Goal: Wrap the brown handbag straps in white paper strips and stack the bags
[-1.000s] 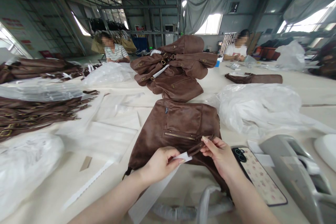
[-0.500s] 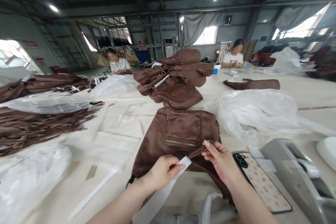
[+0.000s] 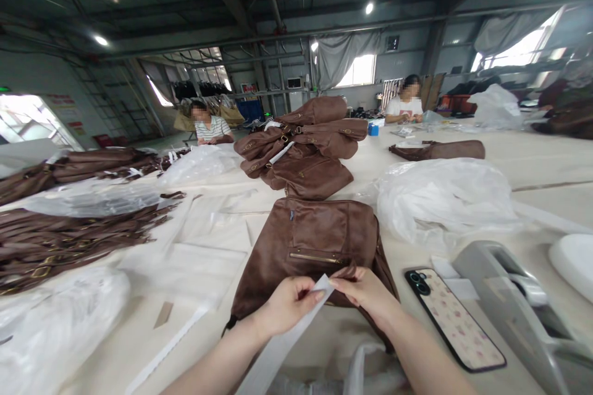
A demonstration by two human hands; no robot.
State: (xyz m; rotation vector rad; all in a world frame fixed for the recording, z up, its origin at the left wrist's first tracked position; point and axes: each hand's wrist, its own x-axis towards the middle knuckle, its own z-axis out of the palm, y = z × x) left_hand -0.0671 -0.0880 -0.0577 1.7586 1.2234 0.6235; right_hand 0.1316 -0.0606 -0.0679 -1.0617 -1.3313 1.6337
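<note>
Left hand (image 3: 288,305) pinches a white strip (image 3: 280,349) near its far tip, thumb against forefinger; strip trails down near-left under that wrist. Right hand (image 3: 365,291) is closed narrow on a thin brown strap (image 3: 345,272), thumb tip at the strip's end. Whether thumb actually presses the strip or just meets its edge: can't tell. Both hands sit over the near edge of a brown bag (image 3: 324,225), lying flat mid-worktop (image 3: 340,324), zip (image 3: 317,257) just beyond the fingers.

Handling well, my judgement: grip the strip close to the tip so it doesn't buckle; line strap up square with it, no twist; light pinch, since the strip looks thin and could crease. Let the long tail hang loose, off the forearm. Lift the strap slightly so it won't snag the zip.

Edges: bag's near edge curves in, pale worktop showing inside that curve under the wrists. Near side, a plastic-wrapped piece (image 3: 359,364) lies between the forearms. Right, a phone (image 3: 456,319) is just beside the right forearm, grey device (image 3: 493,296) past it; elbow swing that way is tight. Left, white sheets (image 3: 185,274) lie flat, so more room there. Far, bag pile (image 3: 319,179) sits right behind the bag.
</note>
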